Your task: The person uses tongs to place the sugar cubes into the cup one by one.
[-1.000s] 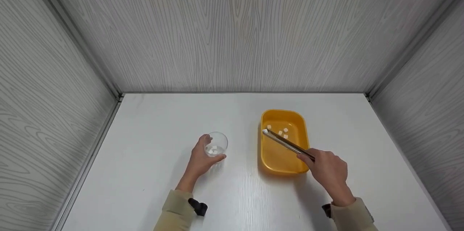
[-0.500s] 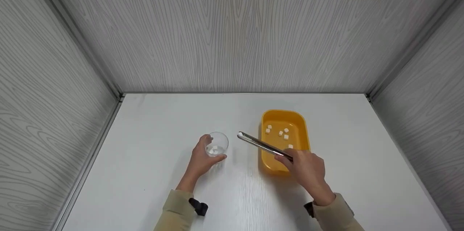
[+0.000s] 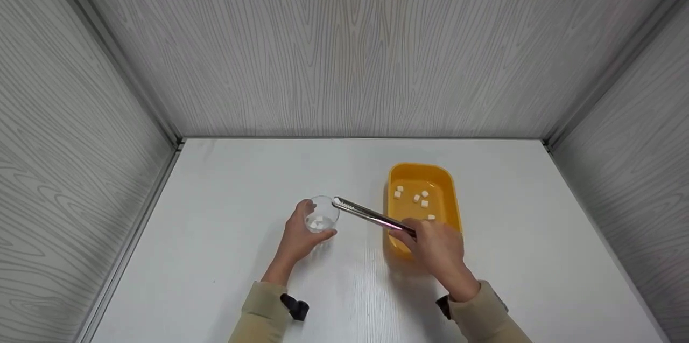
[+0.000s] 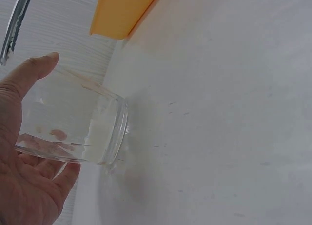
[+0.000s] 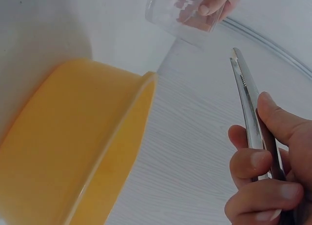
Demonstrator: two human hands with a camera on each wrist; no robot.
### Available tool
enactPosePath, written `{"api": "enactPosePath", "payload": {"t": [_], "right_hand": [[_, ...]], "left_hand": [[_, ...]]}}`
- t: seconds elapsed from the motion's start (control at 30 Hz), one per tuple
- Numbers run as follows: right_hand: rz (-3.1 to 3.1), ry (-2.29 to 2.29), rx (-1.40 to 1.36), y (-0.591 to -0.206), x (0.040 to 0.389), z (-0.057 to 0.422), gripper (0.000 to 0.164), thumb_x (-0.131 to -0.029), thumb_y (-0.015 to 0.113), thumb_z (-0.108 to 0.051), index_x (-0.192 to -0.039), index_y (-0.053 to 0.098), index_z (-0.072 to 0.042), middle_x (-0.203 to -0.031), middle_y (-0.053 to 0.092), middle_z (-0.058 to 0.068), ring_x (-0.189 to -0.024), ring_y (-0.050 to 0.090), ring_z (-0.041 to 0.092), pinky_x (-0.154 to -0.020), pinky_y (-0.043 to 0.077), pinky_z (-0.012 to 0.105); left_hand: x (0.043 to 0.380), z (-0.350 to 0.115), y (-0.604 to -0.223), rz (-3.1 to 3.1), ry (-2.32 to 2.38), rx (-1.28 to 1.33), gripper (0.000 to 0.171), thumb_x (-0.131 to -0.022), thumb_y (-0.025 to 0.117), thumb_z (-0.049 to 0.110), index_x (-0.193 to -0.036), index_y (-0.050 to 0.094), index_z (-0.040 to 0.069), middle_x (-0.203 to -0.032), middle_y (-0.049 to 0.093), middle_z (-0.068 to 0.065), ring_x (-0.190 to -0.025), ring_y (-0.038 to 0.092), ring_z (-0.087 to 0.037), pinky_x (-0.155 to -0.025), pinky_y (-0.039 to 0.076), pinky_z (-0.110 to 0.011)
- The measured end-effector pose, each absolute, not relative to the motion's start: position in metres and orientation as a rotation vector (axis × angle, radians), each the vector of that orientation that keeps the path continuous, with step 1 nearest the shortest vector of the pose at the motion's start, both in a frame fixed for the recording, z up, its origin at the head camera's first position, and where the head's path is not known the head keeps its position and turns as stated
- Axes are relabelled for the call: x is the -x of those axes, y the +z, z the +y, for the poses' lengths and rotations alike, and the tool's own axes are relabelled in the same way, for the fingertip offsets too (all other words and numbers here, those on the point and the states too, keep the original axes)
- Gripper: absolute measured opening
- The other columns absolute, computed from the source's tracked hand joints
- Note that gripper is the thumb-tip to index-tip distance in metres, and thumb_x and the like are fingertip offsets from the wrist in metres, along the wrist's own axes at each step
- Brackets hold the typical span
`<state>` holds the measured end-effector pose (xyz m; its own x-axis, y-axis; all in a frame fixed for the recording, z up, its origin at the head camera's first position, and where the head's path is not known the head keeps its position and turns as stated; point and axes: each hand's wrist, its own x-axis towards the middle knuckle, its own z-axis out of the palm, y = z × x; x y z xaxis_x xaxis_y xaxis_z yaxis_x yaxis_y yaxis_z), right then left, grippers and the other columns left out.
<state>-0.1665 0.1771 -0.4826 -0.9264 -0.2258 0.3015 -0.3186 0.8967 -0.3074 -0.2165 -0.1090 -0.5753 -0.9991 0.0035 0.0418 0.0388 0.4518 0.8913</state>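
Observation:
My left hand (image 3: 297, 235) grips a clear glass cup (image 4: 73, 117) that stands on the table, thumb on the near side and fingers round the far side. Several white cubes (image 3: 318, 222) lie at the bottom of the cup. My right hand (image 3: 437, 249) holds metal tongs (image 3: 371, 215), squeezed nearly together. A small white cube (image 3: 337, 201) sits between the tong tips, which are at the right rim of the cup. Whether the tips touch the rim, I cannot tell. In the right wrist view, fingers and thumb (image 5: 278, 120) wrap the tongs.
A yellow rectangular tray (image 3: 455, 197) stands right of the cup, partly under my right hand. Several white cubes (image 3: 424, 203) lie spread on its floor. The white table (image 3: 242, 170) is bounded by grey wood-grain panels (image 3: 344, 52) at the back and both sides.
My right hand has moved left, carrying the tongs with the cube from above the tray to the cup's rim. My left hand and the cup have stayed in place.

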Motion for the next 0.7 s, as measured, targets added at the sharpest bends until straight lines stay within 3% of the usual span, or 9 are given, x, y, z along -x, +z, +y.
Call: {"api": "enactPosePath", "payload": {"t": [0.3, 0.7], "right_hand": [[-2.812, 0.496, -0.434, -0.483, 0.173, 0.167, 0.023, -0.083, 0.075, -0.045, -0.086, 0.076, -0.023, -0.058, 0.048, -0.015, -0.048, 0.041, 0.008, -0.043, 0.033, 0.025], [-2.841, 0.494, -0.421, -0.481, 0.178, 0.171, 0.034, -0.084, 0.072, -0.051, -0.088, 0.072, -0.017, -0.055, 0.043, -0.011, -0.044, 0.036, 0.008, -0.041, 0.026, 0.026]], "left_hand": [[0.218, -0.11, -0.577, -2.64, -1.642, 0.046, 0.098, -0.071, 0.088, 0.029, -0.146, 0.033, -0.001, -0.144, 0.048, -0.019, -0.135, 0.042, -0.034, -0.111, 0.033, -0.049], [0.218, -0.109, -0.576, -2.652, -1.612, 0.036, 0.098, -0.071, 0.089, 0.027, -0.146, 0.033, -0.001, -0.143, 0.049, -0.019, -0.134, 0.043, -0.034, -0.111, 0.032, -0.049]]}}
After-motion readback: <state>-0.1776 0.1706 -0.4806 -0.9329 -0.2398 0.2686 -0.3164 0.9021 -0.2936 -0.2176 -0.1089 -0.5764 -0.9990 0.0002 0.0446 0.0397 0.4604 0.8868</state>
